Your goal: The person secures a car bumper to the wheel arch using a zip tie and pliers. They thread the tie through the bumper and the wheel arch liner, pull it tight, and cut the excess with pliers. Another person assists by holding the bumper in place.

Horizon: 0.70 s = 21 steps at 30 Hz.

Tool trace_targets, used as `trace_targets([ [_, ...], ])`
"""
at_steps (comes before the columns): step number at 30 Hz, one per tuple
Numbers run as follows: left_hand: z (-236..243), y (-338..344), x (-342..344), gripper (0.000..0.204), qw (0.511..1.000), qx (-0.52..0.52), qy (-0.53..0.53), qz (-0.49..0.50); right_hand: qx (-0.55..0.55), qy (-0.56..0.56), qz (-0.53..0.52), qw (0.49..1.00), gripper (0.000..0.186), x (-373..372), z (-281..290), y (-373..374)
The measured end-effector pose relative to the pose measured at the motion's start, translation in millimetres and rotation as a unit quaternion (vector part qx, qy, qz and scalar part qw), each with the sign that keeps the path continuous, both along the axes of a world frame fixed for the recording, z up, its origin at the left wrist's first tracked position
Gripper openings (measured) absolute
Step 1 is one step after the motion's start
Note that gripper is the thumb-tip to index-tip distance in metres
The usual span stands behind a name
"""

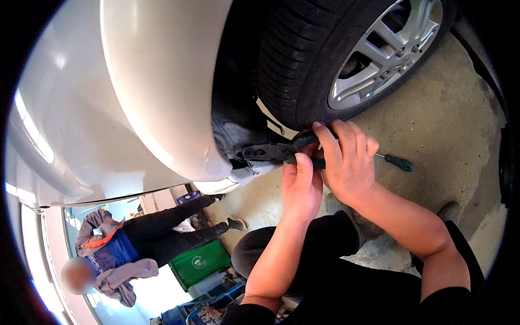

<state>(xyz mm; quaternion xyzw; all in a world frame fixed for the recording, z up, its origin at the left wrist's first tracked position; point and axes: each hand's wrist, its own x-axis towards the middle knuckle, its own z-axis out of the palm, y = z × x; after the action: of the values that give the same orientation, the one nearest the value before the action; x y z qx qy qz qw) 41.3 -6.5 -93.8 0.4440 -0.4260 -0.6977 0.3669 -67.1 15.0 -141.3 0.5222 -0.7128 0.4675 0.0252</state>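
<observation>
Both hands at the middle of the frame now, and they're on the pliers! The right hand wraps the handles, the left hand pinches them alongside, the nose against the car's lower edge, near the tire. Just right, a screwdriver pokes out past the knuckles.

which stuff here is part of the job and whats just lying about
Part of the job:
- pliers, gripped by the left hand and right hand
- pale car panel and wheel beside them
- screwdriver, probably; held or lying, I can't tell

Just about:
- green bin
- blue and black clutter
</observation>
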Motion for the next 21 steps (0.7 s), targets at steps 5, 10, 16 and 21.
trace_targets([
  [5, -0.3, -2.2, -4.4, 0.048, 1.0, -0.02, 0.011, -0.002, -0.022, 0.066, 0.02, 0.997, 0.046, -21.1, 9.2, 0.0],
  [10, 4.8, -3.3, -5.2, 0.05, 0.997, -0.007, 0.045, -0.056, -0.057, 0.084, 0.054, 0.993, 0.046, -44.6, 13.2, 1.5],
  [16, 13.1, -2.3, -16.2, 0.044, 0.994, 0.023, 0.1, -0.038, -0.075, 0.097, 0.092, 0.988, 0.05, -55.6, 20.2, 4.4],
  [21, 15.7, -2.2, -16.8, 0.047, 0.993, 0.017, 0.107, -0.045, -0.066, 0.095, 0.114, 0.987, 0.052, -57.1, 23.9, 5.7],
])
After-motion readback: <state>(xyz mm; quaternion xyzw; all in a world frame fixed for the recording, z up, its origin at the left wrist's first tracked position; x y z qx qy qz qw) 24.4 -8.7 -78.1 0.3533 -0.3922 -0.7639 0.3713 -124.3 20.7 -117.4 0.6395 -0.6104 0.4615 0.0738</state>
